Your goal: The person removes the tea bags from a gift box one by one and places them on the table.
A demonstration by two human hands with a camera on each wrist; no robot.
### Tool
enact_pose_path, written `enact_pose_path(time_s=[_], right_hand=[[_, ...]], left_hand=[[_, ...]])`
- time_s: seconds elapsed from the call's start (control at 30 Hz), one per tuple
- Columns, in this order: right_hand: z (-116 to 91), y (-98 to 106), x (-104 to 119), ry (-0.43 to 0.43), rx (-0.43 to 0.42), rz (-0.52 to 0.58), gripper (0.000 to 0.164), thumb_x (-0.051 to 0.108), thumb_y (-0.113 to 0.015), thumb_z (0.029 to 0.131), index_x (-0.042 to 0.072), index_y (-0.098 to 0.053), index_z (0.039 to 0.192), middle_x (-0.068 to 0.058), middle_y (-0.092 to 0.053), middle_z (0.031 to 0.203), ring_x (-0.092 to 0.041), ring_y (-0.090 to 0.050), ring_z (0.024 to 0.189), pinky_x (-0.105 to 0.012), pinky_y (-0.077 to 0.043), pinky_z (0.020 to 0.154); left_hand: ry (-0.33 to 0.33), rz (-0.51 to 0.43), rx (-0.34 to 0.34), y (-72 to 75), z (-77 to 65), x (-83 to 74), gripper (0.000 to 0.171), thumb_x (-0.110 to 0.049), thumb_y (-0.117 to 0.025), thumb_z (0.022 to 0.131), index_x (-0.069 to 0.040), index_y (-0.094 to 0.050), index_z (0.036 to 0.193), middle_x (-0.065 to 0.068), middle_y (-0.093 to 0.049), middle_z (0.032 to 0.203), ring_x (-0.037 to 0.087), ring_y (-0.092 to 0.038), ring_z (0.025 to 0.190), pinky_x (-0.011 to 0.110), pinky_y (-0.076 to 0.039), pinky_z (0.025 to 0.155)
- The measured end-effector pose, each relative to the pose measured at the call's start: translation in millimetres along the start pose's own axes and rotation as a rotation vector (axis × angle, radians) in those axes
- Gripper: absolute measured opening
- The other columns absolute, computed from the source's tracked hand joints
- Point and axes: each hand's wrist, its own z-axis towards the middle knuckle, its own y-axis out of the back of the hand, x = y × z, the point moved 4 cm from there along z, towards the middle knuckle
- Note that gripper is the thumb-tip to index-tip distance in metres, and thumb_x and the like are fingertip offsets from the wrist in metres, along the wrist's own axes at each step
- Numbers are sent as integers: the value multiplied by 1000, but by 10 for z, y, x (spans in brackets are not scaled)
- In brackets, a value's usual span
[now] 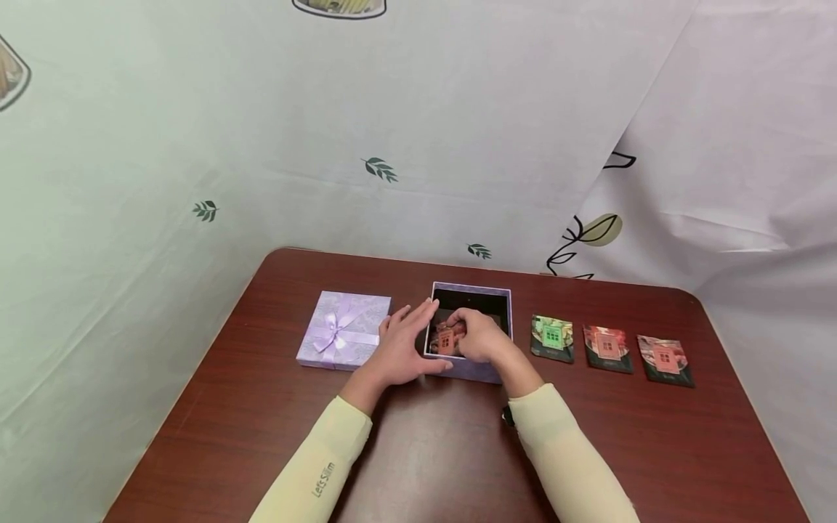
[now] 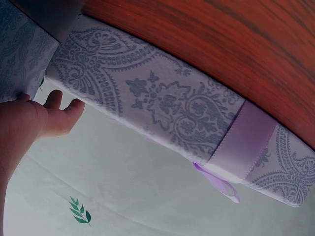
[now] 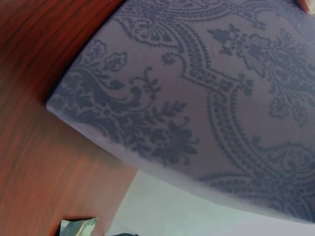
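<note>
An open purple patterned box (image 1: 472, 370) with a dark inside stands near the middle of the table. Over it, my right hand (image 1: 482, 336) reaches in and pinches a small reddish-brown sachet (image 1: 447, 340) at its right edge. The sachet lies at the left part of the box. My left hand (image 1: 402, 352) spreads at the box's left side, fingertips at the left rim and thumb by the front wall. In the left wrist view, its fingers (image 2: 74, 110) show beside the box. The right wrist view holds mostly the box's patterned wall (image 3: 187, 88); the right fingers are hidden there.
The purple lid (image 1: 349, 330) with a ribbon bow lies just left of the box. To the right, a green sachet (image 1: 552, 338), a red sachet (image 1: 608, 349) and a pinkish sachet (image 1: 665, 359) lie in a row. A white printed cloth (image 1: 418, 109) hangs behind the dark wooden table (image 1: 418, 450).
</note>
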Motion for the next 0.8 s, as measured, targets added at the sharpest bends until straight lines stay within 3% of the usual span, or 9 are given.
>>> enact_pose_path(time_s=[0.23, 0.57, 0.8], right_hand=[[-60, 96, 24, 0, -72, 20, 40, -8, -68, 81, 4, -63, 118, -7, -63, 100, -22, -55, 80, -34, -46, 65], [-162, 264, 63, 11, -114, 22, 42, -6, -69, 83, 4, -61, 123, -9, -63, 108, -23, -57, 89, -37, -47, 73], [-246, 325, 84, 9, -154, 51, 46, -6, -68, 84, 6, -58, 127, -9, -62, 110, -25, -56, 87, -37, -46, 69]], left_hand=[[7, -3, 11, -8, -3, 10, 107, -55, -83, 75, -23, -26, 160, 0, -25, 163, 44, -21, 144, 65, -10, 107], [14, 5, 23, -7, 2, 6, 107, -56, -82, 75, -26, -25, 161, -1, -24, 163, 43, -20, 144, 64, -10, 107], [22, 11, 24, -13, 0, 13, 108, -57, -82, 75, -26, -25, 161, -2, -23, 163, 43, -21, 144, 64, -10, 107]])
